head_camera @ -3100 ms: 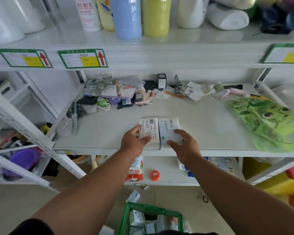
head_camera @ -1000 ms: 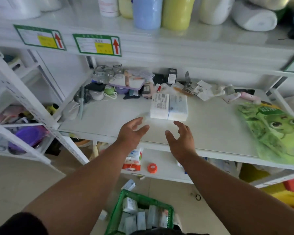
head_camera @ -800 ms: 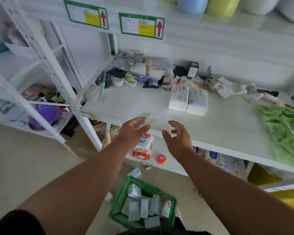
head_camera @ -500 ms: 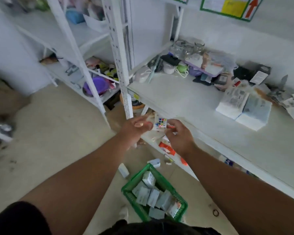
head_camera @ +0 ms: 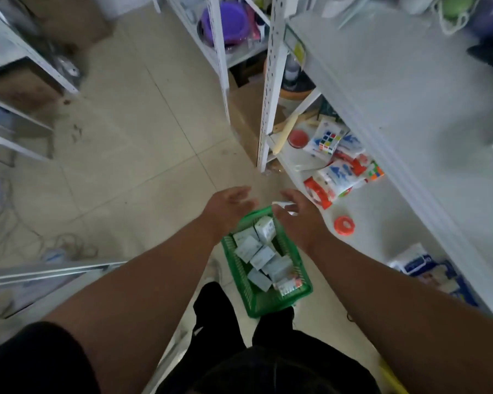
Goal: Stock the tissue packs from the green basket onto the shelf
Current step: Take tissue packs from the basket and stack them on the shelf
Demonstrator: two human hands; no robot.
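The green basket (head_camera: 268, 304) stands on the tiled floor below me, holding several white and pale-blue tissue packs (head_camera: 264, 258). My left hand (head_camera: 227, 210) hovers above the basket's far left corner, fingers spread, holding nothing. Just above the far right rim is my right hand (head_camera: 296, 220), also empty with its fingers apart. The white shelf (head_camera: 396, 89) runs along the right side; the two packs placed on it are out of view.
The lower shelf board (head_camera: 382, 223) at right carries bagged goods, puzzle cubes (head_camera: 329, 140), a red tape roll (head_camera: 344, 225) and blue packs (head_camera: 419, 263). A white shelf post (head_camera: 271, 89) stands ahead. More racks sit at the left, with cables on the floor.
My view has swung down from the shelf to the floor. Both hands have left the two packs on the shelf and dropped, empty, to just above the basket.
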